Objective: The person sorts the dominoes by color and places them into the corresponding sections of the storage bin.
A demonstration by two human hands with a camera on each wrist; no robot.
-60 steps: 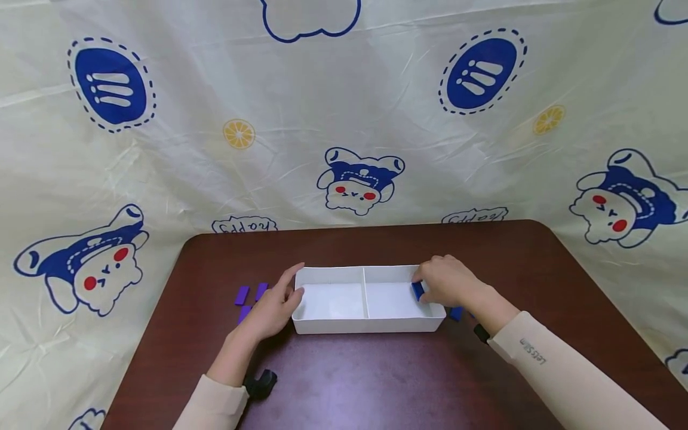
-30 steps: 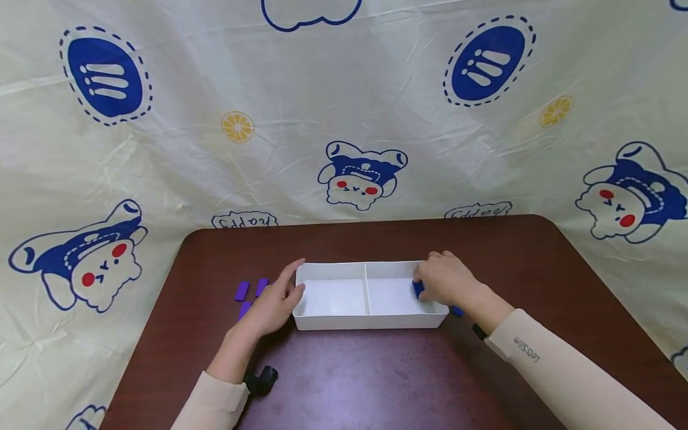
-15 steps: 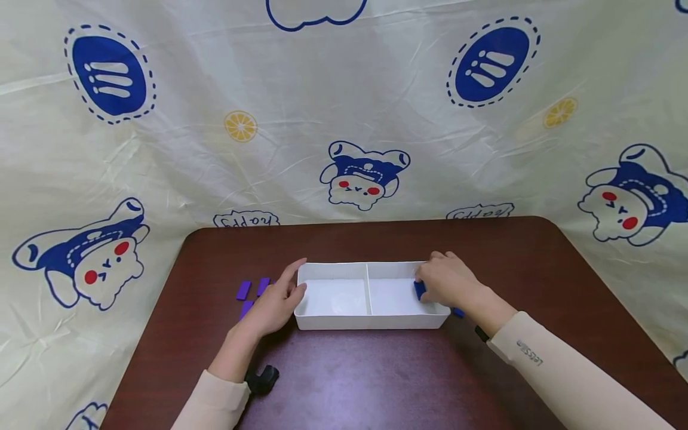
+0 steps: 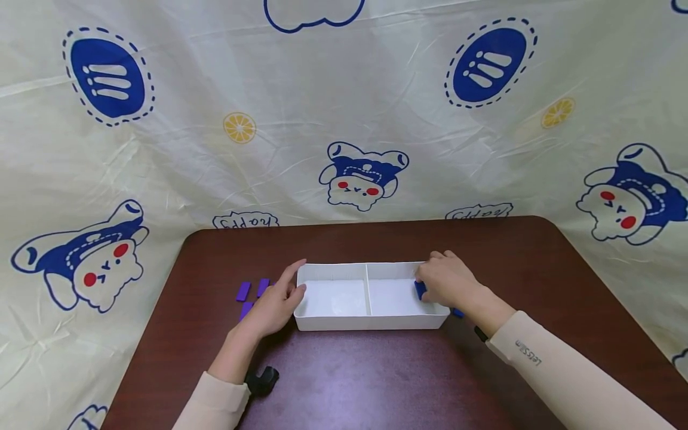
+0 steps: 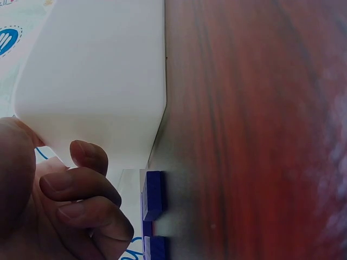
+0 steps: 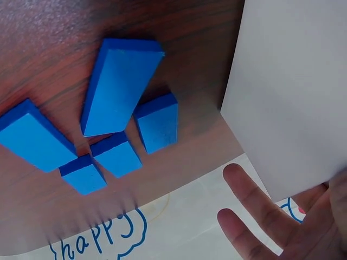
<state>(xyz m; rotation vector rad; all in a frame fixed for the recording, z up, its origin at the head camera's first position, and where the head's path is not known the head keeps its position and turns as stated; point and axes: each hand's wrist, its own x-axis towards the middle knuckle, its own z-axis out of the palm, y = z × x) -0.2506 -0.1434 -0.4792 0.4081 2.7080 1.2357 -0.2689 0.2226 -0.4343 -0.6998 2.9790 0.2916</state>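
A long white box (image 4: 371, 322), split into two compartments by a divider, lies on the table between both hands. My left hand (image 4: 276, 304) holds its left end, thumb at the rim and index finger reaching to the back corner. In the left wrist view the other fingers (image 5: 89, 184) curl beside the end wall. My right hand (image 4: 448, 280) reaches over the right end and pinches a blue block (image 4: 420, 291) low inside the right compartment. In the right wrist view two of its fingers (image 6: 255, 195) extend outside the box wall, and the held block is hidden.
Several blue blocks (image 6: 119, 86) of differing sizes lie on the table just right of the box. Several purple blocks (image 4: 243, 291) lie left of it, partly behind the left hand. A patterned sheet (image 4: 290, 89) hangs behind the table's far edge.
Both hands keep almost the same places at the box. The blue block sits slightly deeper under the right fingers than two seconds ago, and the head view has shifted a little.
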